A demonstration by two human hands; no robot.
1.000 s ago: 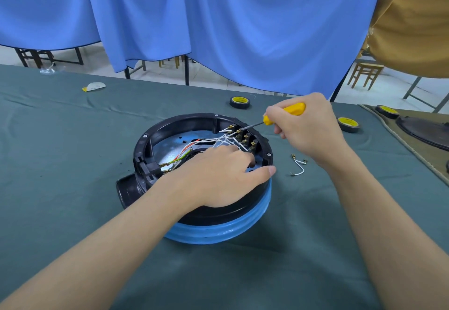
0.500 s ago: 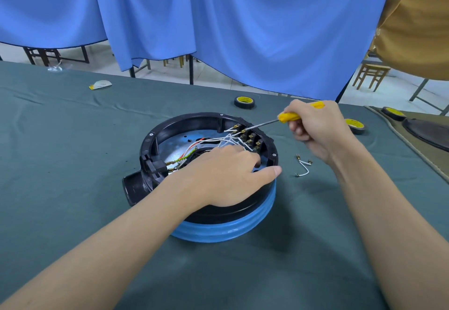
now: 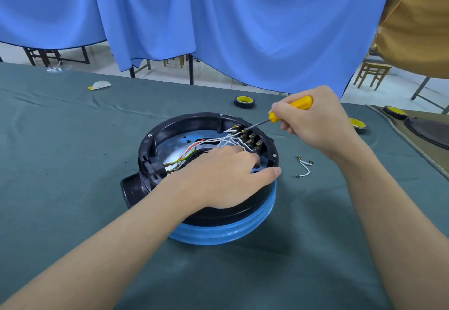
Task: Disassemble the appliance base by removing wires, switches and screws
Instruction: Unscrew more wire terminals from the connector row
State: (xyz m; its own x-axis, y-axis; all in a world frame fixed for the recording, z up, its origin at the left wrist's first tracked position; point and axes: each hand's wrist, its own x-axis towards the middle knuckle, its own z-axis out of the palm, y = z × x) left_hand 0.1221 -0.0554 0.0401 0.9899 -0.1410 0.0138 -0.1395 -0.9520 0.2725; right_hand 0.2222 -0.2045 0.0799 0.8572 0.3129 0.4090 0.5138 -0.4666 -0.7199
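Two hands work over green worktop (image 3: 73,188). Base (image 3: 184,125) sits under left hand (image 3: 218,178), which grips its near rim, thumb outside, fingers curled inside. Right hand (image 3: 318,125) is wrapped round yellow screwdriver (image 3: 298,104), tip at terminals (image 3: 251,139) left of it. White wires (image 3: 228,139) just beyond left hand. Loose wire (image 3: 305,167) lies beside right wrist.

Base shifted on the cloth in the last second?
No. The appliance base keeps the same gap to the loose white wires on the cloth beside it and to the tape roll beyond it. Only the camera view drifted.
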